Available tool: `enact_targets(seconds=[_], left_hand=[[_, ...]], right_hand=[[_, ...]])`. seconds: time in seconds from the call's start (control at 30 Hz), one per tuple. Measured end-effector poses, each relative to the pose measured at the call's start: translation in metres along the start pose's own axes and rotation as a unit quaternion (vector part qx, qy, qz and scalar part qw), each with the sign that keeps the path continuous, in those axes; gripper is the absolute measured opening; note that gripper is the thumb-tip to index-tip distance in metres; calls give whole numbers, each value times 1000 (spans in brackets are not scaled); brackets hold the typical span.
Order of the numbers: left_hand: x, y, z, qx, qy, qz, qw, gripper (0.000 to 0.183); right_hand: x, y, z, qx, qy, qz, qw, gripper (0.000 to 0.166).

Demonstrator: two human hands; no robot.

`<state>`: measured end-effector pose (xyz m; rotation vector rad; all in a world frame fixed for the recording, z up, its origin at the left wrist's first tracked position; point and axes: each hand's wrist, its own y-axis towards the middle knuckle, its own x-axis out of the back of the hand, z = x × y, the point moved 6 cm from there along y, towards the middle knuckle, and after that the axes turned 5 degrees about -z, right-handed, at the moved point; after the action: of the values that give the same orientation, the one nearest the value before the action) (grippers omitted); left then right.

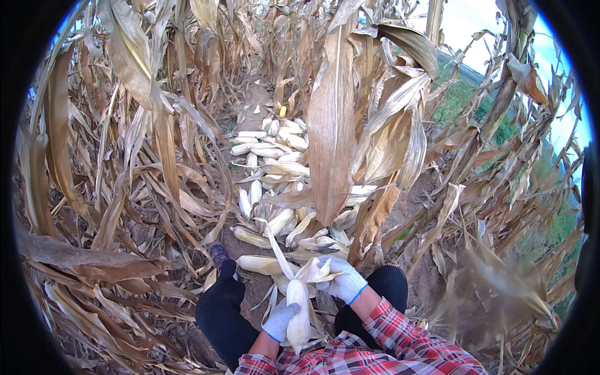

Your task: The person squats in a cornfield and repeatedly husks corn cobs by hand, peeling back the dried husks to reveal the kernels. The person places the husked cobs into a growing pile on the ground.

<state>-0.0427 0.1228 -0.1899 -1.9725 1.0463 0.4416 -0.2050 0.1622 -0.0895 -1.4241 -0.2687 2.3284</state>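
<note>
My left hand [280,320], in a white knit glove, grips an ear of corn [298,307] still wrapped in pale inner husk. The ear points away from me, just above my lap. At its far end my right hand [341,276], gloved the same way with a blue cuff edge, pinches dry husk leaves [313,271] folded out to the right. A narrow husk strip [278,248] sticks up from the same end. Right beyond the hands lies a husk-covered ear [261,265] on the soil.
A long pile of corn ears [276,154] stretches ahead along the dirt row, with a bare yellow ear [282,111] at its far end. A broad dry leaf [332,126] hangs over the pile. Dry stalks [497,108] crowd both sides. My bent knees [218,300] flank the work.
</note>
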Motion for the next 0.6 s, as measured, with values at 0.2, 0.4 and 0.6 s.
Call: enact_targets(seconds=[0.2, 0.4, 0.6], left_hand=[[26, 10, 28, 56, -47, 21, 997, 52], [37, 16, 18, -23, -179, -112, 977, 50], [26, 22, 30, 43, -104, 37, 993, 54]], right_hand=[[-23, 7, 26, 84, -15, -28, 996, 25], [40, -3, -21, 163, -616, -110, 763, 58], [56, 7, -65, 173, -615, -49, 768, 61]])
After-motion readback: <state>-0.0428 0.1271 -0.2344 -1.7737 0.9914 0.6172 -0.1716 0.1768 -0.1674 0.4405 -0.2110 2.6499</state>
